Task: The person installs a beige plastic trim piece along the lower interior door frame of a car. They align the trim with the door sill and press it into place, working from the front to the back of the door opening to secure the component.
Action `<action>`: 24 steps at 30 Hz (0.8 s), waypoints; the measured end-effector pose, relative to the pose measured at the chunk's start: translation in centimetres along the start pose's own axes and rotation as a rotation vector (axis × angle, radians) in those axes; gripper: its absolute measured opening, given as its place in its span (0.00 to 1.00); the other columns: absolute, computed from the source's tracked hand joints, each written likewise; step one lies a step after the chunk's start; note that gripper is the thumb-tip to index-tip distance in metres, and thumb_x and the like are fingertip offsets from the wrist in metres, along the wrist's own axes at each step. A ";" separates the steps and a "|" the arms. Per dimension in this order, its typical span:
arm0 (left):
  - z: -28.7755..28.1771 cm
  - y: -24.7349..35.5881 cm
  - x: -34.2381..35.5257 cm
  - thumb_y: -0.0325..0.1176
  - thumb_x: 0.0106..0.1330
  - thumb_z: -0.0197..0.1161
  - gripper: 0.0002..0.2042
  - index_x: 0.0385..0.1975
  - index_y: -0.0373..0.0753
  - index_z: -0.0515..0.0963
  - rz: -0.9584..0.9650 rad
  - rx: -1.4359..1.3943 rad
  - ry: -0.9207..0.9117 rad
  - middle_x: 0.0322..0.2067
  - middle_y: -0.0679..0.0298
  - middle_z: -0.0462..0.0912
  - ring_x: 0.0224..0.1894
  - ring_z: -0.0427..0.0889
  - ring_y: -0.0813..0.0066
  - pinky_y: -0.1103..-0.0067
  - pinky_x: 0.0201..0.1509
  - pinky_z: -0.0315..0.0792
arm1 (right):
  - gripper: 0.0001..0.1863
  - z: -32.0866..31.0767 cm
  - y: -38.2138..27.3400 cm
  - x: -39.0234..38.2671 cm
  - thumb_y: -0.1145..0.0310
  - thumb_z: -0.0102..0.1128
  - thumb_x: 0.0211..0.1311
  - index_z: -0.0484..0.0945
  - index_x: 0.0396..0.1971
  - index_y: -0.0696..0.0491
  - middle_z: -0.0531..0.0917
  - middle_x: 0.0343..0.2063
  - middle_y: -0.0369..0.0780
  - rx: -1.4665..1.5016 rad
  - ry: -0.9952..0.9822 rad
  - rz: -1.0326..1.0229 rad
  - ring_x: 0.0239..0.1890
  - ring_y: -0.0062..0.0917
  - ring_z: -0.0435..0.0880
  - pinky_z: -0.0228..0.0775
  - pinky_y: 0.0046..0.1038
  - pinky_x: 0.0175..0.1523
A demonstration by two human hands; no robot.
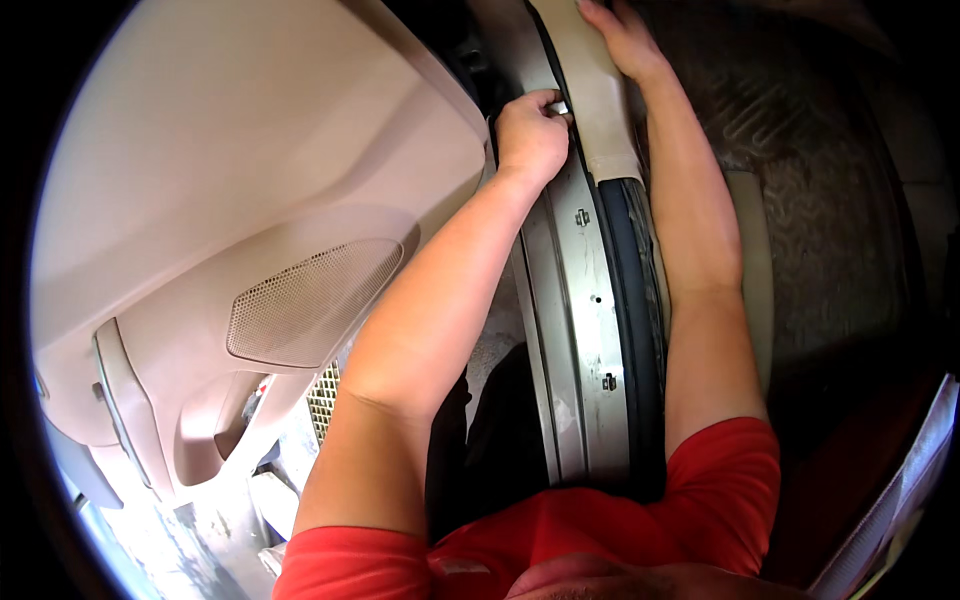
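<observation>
My left hand [533, 138] is closed at the seam between the bare metal door sill [575, 255] and the beige sill trim [585, 65]. Its thumb and fingertips meet by a small bright spot; what they pinch there is too small to make out. Against the right edge of the trim lies my right hand [630, 45], thumb stretched out over the beige surface and apart from the fingers. The upper frame edge cuts off part of that hand. Below the trim's lower end, a dark seal strip [625, 260] runs along the uncovered sill.
An opened beige car door panel [260, 170] with a speaker grille [310, 300] fills the left side. Metal clips [582, 217] sit in the sill. A dark, patterned floor covering [820, 200] spreads to the right. My legs are in shadow beside the sill.
</observation>
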State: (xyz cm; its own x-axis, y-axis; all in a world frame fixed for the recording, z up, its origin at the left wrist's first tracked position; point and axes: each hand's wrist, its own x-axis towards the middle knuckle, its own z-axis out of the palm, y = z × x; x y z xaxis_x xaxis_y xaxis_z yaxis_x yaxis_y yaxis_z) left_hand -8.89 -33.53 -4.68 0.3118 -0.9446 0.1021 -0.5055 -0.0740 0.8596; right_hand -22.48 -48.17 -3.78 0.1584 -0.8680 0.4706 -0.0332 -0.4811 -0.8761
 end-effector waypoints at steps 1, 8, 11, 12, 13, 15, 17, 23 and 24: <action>0.0 0.3 -0.1 0.25 0.61 0.65 0.14 0.47 0.33 0.82 0.056 0.045 0.029 0.31 0.54 0.87 0.33 0.86 0.65 0.71 0.43 0.78 | 0.43 0.0 0.2 -0.1 0.43 0.57 0.64 0.64 0.67 0.64 0.67 0.67 0.54 0.012 0.005 0.000 0.71 0.39 0.62 0.53 0.32 0.73; 0.3 2.9 0.1 0.30 0.61 0.66 0.16 0.47 0.30 0.81 0.253 -0.055 0.225 0.39 0.50 0.86 0.41 0.86 0.62 0.71 0.49 0.77 | 0.43 -0.1 1.2 0.8 0.42 0.54 0.66 0.63 0.67 0.63 0.66 0.67 0.54 -0.060 -0.012 -0.006 0.72 0.39 0.61 0.52 0.32 0.74; 0.6 5.1 0.1 0.29 0.62 0.68 0.17 0.49 0.28 0.80 0.308 0.054 0.224 0.38 0.55 0.87 0.38 0.84 0.71 0.75 0.46 0.77 | 0.43 -0.6 1.4 1.0 0.41 0.53 0.67 0.63 0.68 0.62 0.66 0.67 0.54 -0.167 0.050 -0.050 0.72 0.39 0.61 0.52 0.33 0.74; 0.9 4.9 0.7 0.29 0.59 0.69 0.17 0.48 0.29 0.80 0.325 -0.018 0.228 0.39 0.54 0.85 0.38 0.84 0.67 0.73 0.47 0.77 | 0.42 -0.9 1.3 1.2 0.41 0.52 0.67 0.63 0.68 0.61 0.66 0.67 0.54 -0.214 0.082 -0.072 0.72 0.39 0.61 0.52 0.33 0.74; 0.8 4.3 1.6 0.29 0.57 0.70 0.18 0.47 0.30 0.81 0.339 -0.081 0.242 0.40 0.53 0.84 0.39 0.84 0.63 0.72 0.48 0.77 | 0.42 -1.4 0.5 1.4 0.45 0.57 0.65 0.61 0.69 0.60 0.67 0.67 0.54 -0.083 -0.041 -0.126 0.72 0.39 0.62 0.52 0.33 0.74; 0.2 4.2 2.8 0.30 0.54 0.72 0.19 0.45 0.30 0.81 0.360 -0.251 0.274 0.41 0.53 0.83 0.40 0.85 0.61 0.71 0.49 0.78 | 0.42 -1.6 -1.9 0.9 0.50 0.61 0.63 0.60 0.69 0.61 0.68 0.66 0.53 -0.174 -0.210 -0.167 0.71 0.37 0.63 0.54 0.33 0.73; 0.2 6.1 3.0 0.27 0.59 0.69 0.14 0.43 0.28 0.80 0.343 -0.292 0.294 0.37 0.56 0.84 0.38 0.84 0.66 0.75 0.45 0.78 | 0.44 -2.6 -2.5 0.6 0.58 0.68 0.57 0.58 0.69 0.62 0.70 0.64 0.51 0.031 -0.360 -0.131 0.69 0.35 0.66 0.56 0.32 0.72; -0.7 5.9 4.4 0.22 0.62 0.64 0.14 0.47 0.27 0.75 0.241 -0.553 0.083 0.41 0.58 0.83 0.43 0.81 0.72 0.80 0.50 0.74 | 0.43 -3.1 -2.2 0.5 0.55 0.70 0.54 0.65 0.65 0.63 0.73 0.62 0.51 -0.190 -0.307 -0.206 0.66 0.34 0.69 0.60 0.32 0.69; -0.9 5.9 4.5 0.22 0.62 0.63 0.13 0.46 0.27 0.75 0.236 -0.552 0.062 0.40 0.58 0.82 0.43 0.81 0.73 0.80 0.49 0.74 | 0.43 -3.1 -1.9 0.6 0.54 0.71 0.54 0.66 0.65 0.63 0.73 0.61 0.51 -0.207 -0.327 -0.240 0.66 0.34 0.70 0.61 0.32 0.69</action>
State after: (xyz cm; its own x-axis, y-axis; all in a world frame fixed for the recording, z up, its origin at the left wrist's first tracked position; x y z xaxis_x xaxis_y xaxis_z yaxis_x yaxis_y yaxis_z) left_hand -9.76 -37.90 1.26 0.2966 -0.8939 0.3363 -0.0797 0.3277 0.9414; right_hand -25.33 -48.16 -1.52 0.4877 -0.6607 0.5706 -0.1491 -0.7071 -0.6912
